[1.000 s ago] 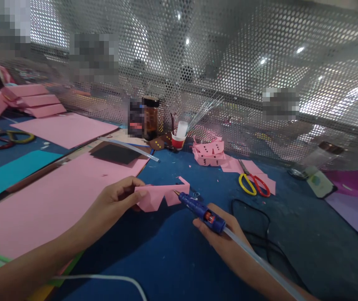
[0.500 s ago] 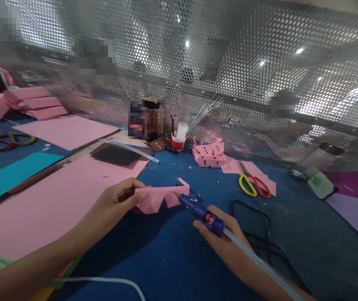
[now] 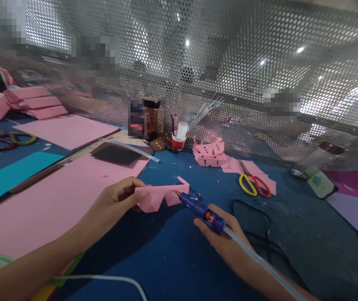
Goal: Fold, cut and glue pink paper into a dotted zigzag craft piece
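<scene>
The left grip [image 3: 118,198] pinches the pink strip [image 3: 154,199] at its left end; right grip [image 3: 228,242] encircles a glue gun [image 3: 196,207].

Blue table [image 3: 166,255], black cord [image 3: 264,213], dotted pink pieces [image 3: 210,153], lilac sheet [image 3: 356,213]

No text, label, brand, number or sign can be read anywhere in view.

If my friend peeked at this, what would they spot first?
Probably the blue glue gun in the right hand, pointing at the pink paper cutout in the left hand. Then maybe the yellow and red scissors to the right, and the shiny mesh across the back.
</scene>
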The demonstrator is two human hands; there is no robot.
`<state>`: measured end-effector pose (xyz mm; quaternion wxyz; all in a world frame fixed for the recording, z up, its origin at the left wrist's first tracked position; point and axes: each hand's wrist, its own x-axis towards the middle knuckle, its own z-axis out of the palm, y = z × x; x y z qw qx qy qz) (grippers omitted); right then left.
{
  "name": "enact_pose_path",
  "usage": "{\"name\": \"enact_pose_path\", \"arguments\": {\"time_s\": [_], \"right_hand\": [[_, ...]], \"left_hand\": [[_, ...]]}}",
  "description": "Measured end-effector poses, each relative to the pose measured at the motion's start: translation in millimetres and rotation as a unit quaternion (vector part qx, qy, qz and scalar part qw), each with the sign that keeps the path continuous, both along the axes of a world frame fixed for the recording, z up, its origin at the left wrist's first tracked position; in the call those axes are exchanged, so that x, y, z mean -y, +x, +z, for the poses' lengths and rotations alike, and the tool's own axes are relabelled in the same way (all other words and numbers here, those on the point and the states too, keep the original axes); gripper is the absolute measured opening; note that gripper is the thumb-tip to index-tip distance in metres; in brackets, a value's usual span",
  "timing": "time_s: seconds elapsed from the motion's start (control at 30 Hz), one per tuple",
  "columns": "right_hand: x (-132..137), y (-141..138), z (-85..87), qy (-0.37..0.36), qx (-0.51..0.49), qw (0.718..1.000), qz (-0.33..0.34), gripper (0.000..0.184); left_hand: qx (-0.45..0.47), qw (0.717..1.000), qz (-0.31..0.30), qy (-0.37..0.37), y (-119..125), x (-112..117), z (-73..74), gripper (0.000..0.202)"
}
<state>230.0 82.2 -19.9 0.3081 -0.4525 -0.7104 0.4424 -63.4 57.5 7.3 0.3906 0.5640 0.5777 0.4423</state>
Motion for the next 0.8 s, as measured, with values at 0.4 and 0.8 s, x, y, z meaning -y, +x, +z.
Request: {"name": "enact_pose_path", "arguments": {"time_s": [0.4,0.8], "right_hand": [[0.5,-0.1,0.3,0.0,0.006,1.0,-0.005,0.031],[0.7,1.2,-0.7,-0.038,0.002,0.999,-0.004,0.031]], "left_hand": [[-0.009,1.0,0.003,0.007,1.3,1.1,3.0,0.03],[-0.018,1.0,0.008,0.012,1.3,0.6,1.9,0.028]]}}
